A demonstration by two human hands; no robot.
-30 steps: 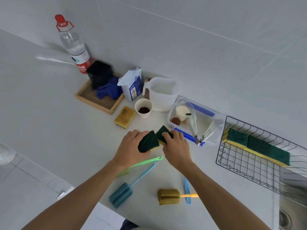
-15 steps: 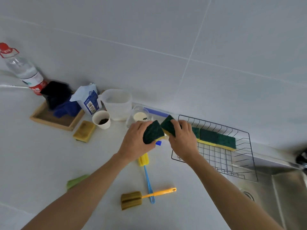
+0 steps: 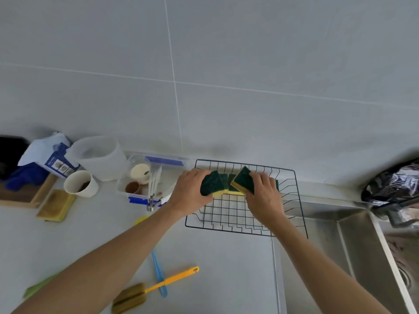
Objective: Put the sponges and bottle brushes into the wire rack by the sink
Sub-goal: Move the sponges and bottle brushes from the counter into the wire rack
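My left hand (image 3: 189,191) grips a green-and-yellow sponge (image 3: 212,184) above the left part of the black wire rack (image 3: 229,223). A second green-and-yellow sponge (image 3: 243,181) is held in my right hand (image 3: 264,198), over the rack's back. Sponges lying in the rack show between and behind my hands. On the counter near me lie a brush with a yellow-brown sponge head and orange handle (image 3: 154,288), a blue-handled brush (image 3: 158,274) and a green brush (image 3: 37,287), partly hidden by my left arm. A yellow-brown sponge (image 3: 55,205) lies at the left.
Left of the rack stand a clear plastic box (image 3: 145,177) with small items, a white jug (image 3: 98,157), a paper cup (image 3: 80,183), a white and blue bag (image 3: 52,155) and a wooden tray (image 3: 29,193). The steel sink (image 3: 353,245) and a dark faucet (image 3: 394,191) are at the right.
Both hands have carried their sponges to the right, from the counter by the plastic box to above the rack. The view has swung right toward the sink.
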